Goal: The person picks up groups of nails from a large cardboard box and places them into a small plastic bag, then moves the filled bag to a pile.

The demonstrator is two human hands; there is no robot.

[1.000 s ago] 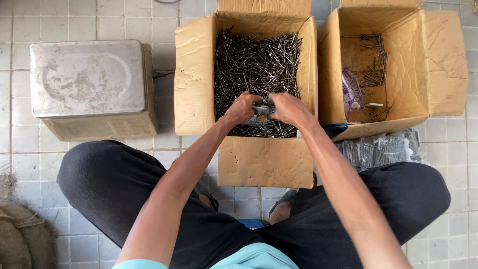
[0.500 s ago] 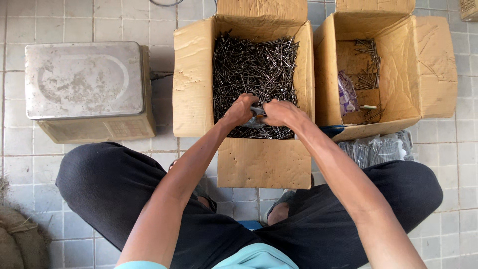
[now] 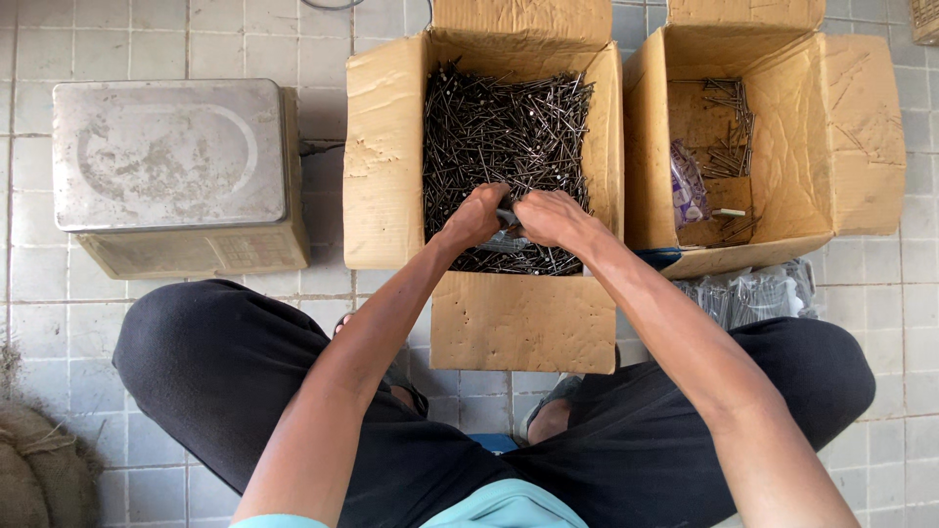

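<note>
Both hands stay together over the open cardboard box of dark loose nails (image 3: 504, 127), as half a second ago. Left hand (image 3: 476, 217) and right hand (image 3: 550, 217) each close their grip on a small nail bundle (image 3: 509, 217); little has shifted, so gathering continues.

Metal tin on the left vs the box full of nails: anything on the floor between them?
Head view: between the metal tin and the nail box lies bare tiled floor, crossed only by a thin dark cable near the tin's corner.
</note>
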